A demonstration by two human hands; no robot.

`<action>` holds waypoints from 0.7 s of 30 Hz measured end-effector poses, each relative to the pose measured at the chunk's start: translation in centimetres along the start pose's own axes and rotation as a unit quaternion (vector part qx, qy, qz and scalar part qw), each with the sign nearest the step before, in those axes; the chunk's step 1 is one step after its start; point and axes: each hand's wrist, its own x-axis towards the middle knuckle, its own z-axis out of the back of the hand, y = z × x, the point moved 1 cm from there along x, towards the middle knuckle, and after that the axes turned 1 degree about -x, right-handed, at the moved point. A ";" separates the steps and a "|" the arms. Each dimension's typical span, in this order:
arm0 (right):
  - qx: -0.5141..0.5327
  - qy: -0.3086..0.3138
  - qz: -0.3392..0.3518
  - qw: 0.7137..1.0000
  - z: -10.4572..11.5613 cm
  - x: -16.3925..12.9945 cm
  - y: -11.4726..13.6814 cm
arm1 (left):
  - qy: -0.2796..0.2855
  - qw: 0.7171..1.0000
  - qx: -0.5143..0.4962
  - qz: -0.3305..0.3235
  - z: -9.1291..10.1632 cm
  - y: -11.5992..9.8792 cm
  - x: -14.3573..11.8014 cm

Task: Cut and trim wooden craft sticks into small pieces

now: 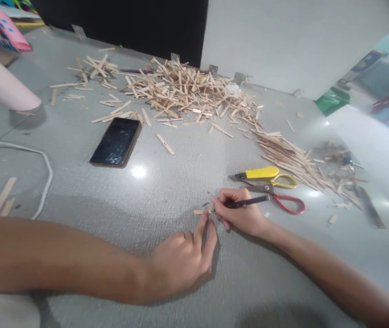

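Observation:
A short piece of wooden craft stick (198, 212) lies flat on the grey table. My left hand (189, 255) reaches over from the left, with one fingertip pressing the stick piece down and the other fingers bent. In my right hand (240, 212) is a slim black pen-like tool (249, 201), gripped as for writing. Its tip is hidden behind the fingers, close to the stick's right end. Just beyond that hand are a yellow-handled utility knife (261, 172) and scissors (288, 203) with one yellow and one red handle loop, lying side by side.
A big heap of craft sticks (180, 89) spreads along the back, with a neater bunch (290, 157) to the right. A phone (116, 142) lies at centre left. A white cable (45, 164) and a pink roll (4, 82) are at left. A metal strip (370, 207) lies far right.

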 end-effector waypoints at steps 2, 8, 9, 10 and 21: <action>0.001 -0.002 -0.002 1.000 0.0 0.0 0.0 | -0.002 1.000 0.001 0.002 0.0 0.0 0.0; 0.000 -0.004 -0.003 1.000 0.0 0.0 -0.2 | 0.003 1.000 0.006 -0.002 0.0 0.0 0.0; -0.002 -0.003 -0.003 1.000 0.0 -0.1 -0.2 | 0.003 1.000 0.006 -0.003 0.0 0.0 0.0; -0.005 -0.002 -0.004 1.000 0.0 -0.1 -0.2 | 0.003 1.000 0.006 -0.004 0.0 0.0 0.0; -0.040 0.005 0.007 0.999 0.4 0.0 -0.2 | 0.014 1.000 0.023 0.010 0.3 -0.1 0.2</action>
